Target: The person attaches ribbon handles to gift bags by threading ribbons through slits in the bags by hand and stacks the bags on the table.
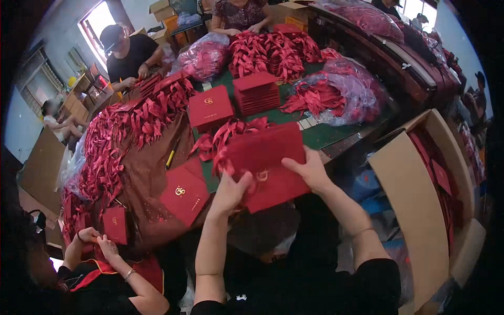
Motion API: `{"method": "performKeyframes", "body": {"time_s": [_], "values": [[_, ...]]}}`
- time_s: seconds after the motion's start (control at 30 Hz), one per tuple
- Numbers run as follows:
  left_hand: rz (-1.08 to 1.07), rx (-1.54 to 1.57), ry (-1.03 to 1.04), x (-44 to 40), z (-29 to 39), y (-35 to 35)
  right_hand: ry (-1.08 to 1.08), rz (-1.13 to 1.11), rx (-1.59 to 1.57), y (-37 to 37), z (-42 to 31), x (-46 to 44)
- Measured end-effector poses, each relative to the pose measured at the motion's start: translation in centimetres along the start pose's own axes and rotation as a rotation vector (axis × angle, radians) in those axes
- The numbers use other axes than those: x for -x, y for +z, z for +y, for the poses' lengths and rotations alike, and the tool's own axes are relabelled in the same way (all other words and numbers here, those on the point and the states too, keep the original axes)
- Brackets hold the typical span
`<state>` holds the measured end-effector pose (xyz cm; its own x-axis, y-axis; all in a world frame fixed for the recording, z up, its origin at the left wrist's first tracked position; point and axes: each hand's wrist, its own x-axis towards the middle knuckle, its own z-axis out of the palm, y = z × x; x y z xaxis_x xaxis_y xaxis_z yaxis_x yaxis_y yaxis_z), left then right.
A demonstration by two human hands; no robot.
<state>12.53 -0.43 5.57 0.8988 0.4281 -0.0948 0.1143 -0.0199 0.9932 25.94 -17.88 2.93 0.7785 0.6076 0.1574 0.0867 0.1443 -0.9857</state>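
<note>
From my remote post: both hands busy. Left hand (230, 193) grips the lower left of a red bag (278, 155), thumb on its face; right hand (311, 169) pinches the right edge. The bag hangs tilted above the desk (333, 135), its gold mark blurred. Ribbons (223, 144) crowd its left side; attached or merely behind, I cannot tell.

To the right, a carton (404, 163) holds more red pieces on edge. Left, a co-worker's hands (107, 247) meet near a small red piece.

Ahead, a flat bag (184, 191) lies on brown cloth (149, 173), a yellow pen (170, 159) beyond it. Past the held bag, two neat stacks (257, 94) stand side by side.

Progress, my judgement: partway. Stacks look squared up; the held bag is on neither. Much remains loose: a long ribbon heap (144, 115) left, a filled plastic sack (357, 97) right, another heap (270, 55) farthest, before a seated person.
</note>
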Motion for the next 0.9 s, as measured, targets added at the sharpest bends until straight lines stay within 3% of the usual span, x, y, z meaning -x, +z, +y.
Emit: {"method": "performKeyframes", "body": {"time_s": [0.07, 0.13, 0.2, 0.23, 0.3, 0.33, 0.4, 0.43, 0.5, 0.57, 0.63, 0.77, 0.83, 0.9], "values": [[-0.076, 0.098, 0.095, -0.7, 0.0, -2.0, 0.236, 0.149, -0.35, -1.7, -0.4, -1.4], [-0.097, 0.449, 0.207, 0.0, 1.8, -3.1, 0.178, 0.236, -0.603, -4.6, 0.9, -4.1], [-0.042, 0.492, 0.199, -0.3, 1.1, -5.9, 0.286, 0.353, -0.783, -7.5, 2.7, -6.4], [0.103, 0.382, 0.218, -0.5, 0.5, -6.8, 0.35, 0.402, -0.85, -8.7, 3.2, -7.3], [0.443, -0.176, 0.244, -0.8, -0.8, -8.1, 0.355, 0.383, -0.874, -11.7, 8.1, -9.6], [0.598, -0.488, 0.334, -1.3, -2.3, -9.4, 0.403, 0.514, -0.768, -10.9, 7.5, -9.4], [0.799, -0.915, 0.328, -1.1, -4.4, -11.0, 0.43, 0.526, -0.738, -11.4, 9.0, -9.7], [0.909, -1.13, 0.431, -1.5, -6.0, -12.1, 0.456, 0.535, -0.706, -12.0, 10.4, -10.1], [0.91, -1.126, 0.416, -1.4, -5.5, -12.4, 0.396, 0.479, -0.69, -12.4, 11.2, -10.8], [0.899, -1.121, 0.391, -1.6, -4.7, -13.2, 0.516, 0.568, -0.658, -11.1, 8.6, -10.4], [0.892, -1.114, 0.374, -1.4, -4.2, -13.8, 0.494, 0.533, -0.641, -11.6, 8.3, -10.2], [0.876, -1.096, 0.34, -0.6, -3.6, -14.8, 0.252, 0.36, -0.623, -11.6, 6.6, -8.2], [0.861, -1.085, 0.313, -0.5, -3.3, -15.2, 0.353, 0.615, -0.456, -10.8, 4.9, -7.2], [0.847, -1.075, 0.288, -0.4, -3.1, -15.4, 0.398, 0.696, -0.501, -13.0, 8.0, -8.3]]}}
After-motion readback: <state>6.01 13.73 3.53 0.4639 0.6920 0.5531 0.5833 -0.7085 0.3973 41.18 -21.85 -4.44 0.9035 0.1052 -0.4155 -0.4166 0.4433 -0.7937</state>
